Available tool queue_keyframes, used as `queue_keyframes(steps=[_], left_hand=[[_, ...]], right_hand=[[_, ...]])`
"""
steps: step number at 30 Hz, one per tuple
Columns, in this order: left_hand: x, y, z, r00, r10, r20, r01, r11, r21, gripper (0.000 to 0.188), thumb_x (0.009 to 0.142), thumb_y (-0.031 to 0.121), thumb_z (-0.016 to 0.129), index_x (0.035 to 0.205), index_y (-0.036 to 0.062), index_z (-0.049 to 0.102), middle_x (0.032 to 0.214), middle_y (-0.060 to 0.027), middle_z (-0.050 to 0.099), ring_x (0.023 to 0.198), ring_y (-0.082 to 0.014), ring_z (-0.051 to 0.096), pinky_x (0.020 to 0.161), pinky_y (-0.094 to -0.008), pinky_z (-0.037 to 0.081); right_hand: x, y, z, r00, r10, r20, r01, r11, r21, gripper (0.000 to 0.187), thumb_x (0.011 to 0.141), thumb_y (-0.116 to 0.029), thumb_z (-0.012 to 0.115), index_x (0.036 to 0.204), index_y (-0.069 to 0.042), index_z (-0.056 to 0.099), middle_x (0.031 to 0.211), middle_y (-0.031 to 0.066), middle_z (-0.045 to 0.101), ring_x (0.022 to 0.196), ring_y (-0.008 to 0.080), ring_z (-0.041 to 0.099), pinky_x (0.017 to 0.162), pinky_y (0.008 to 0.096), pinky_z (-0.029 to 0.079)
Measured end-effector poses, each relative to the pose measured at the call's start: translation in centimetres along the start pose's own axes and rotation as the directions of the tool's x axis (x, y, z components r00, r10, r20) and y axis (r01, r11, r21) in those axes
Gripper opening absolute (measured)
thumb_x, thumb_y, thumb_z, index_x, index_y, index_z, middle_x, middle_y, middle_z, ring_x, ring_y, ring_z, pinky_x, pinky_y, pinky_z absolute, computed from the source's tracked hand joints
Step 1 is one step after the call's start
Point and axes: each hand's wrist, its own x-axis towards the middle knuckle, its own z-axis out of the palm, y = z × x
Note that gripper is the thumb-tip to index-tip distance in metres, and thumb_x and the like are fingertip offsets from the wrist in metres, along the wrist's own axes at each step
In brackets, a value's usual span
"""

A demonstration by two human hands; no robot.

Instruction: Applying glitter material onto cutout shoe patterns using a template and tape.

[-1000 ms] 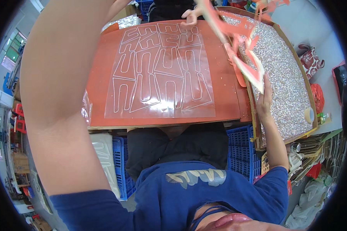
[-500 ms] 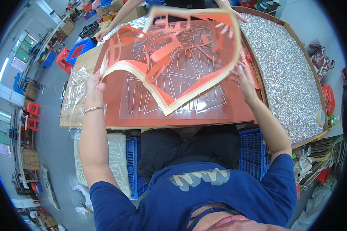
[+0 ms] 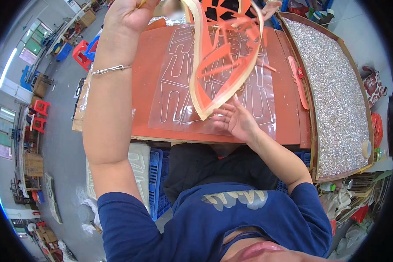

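Note:
My left hand [image 3: 134,15] is raised at the top edge, its fingers closed on a bit of yellowish edge. This looks like part of the cut-out orange sheet with a cream tape border [image 3: 198,83], though the join is out of frame. The sheet hangs in a V, with thin orange strips [image 3: 218,54] dangling inside it. Close to the V's lower tip, my right hand [image 3: 236,121] is open, fingers spread. Beneath lies a clear plastic sheet [image 3: 168,124] with white-outlined elongated shapes, flat on a red-brown board [image 3: 288,126].
A co-worker's hand [image 3: 271,8] is at the far side, near the sheet's upper right. To the right stands a shallow tray of silvery glitter-like flakes [image 3: 336,96], with a tape roll [image 3: 366,149] on its edge. Blue crates [image 3: 159,183] sit under the table.
My left hand has lifted up and away with the orange sheet, narrowing its V and swinging its strips. My right hand has come left and nearer. The co-worker's left-side arm is no longer visible.

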Motion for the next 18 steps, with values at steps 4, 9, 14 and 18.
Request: queue_keyframes(steps=[4,9,14,18], left_hand=[[-0.3,-0.4,2.8,0.993,0.113,0.026,-0.11,0.989,-0.095,0.035,0.092,-0.008,0.034,0.125,-0.0191,0.028,0.126,-0.0302,0.039,0.115,-0.0391,0.048,0.097,-0.0431,0.05],[-5.0,-3.6,8.1,0.942,0.209,-0.261,-0.241,0.966,-0.096,0.016,0.091,0.001,0.043,0.1,-0.008,0.053,0.082,-0.0114,0.056,0.084,-0.0212,0.062,0.062,-0.0307,0.055],[-9.3,-6.8,5.2,0.863,0.489,-0.126,-0.42,0.833,0.36,0.034,0.089,-0.01,0.039,0.123,-0.0089,0.035,0.12,-0.0271,0.048,0.109,-0.0348,0.056,0.101,-0.0408,0.046],[-14.9,-9.9,0.2,0.835,0.519,-0.185,-0.35,0.759,0.549,0.032,0.087,-0.009,0.043,0.118,-0.0029,0.041,0.11,-0.028,0.056,0.1,-0.0349,0.061,0.09,-0.0425,0.052]], right_hand=[[1.7,0.0,-4.2,0.997,-0.023,-0.07,0.026,0.999,0.044,0.051,0.091,-0.041,0.056,0.118,0.0,0.046,0.111,0.0183,0.055,0.099,0.0277,0.059,0.08,0.0407,0.052],[0.0,-1.4,0.9,0.975,-0.112,0.191,0.07,0.974,0.214,0.074,0.091,-0.055,0.044,0.137,0.003,0.033,0.139,0.0232,0.037,0.128,0.034,0.038,0.108,0.0497,0.033],[-2.8,-4.7,1.2,0.906,-0.298,0.3,0.174,0.91,0.377,0.074,0.094,-0.058,0.029,0.137,0.002,0.036,0.137,0.0241,0.042,0.127,0.0355,0.042,0.109,0.0513,0.029],[-4.6,-7.1,-3.9,0.886,-0.435,0.158,0.355,0.858,0.37,0.07,0.096,-0.055,0.028,0.138,0.001,0.033,0.137,0.0243,0.042,0.126,0.037,0.042,0.107,0.052,0.031]])
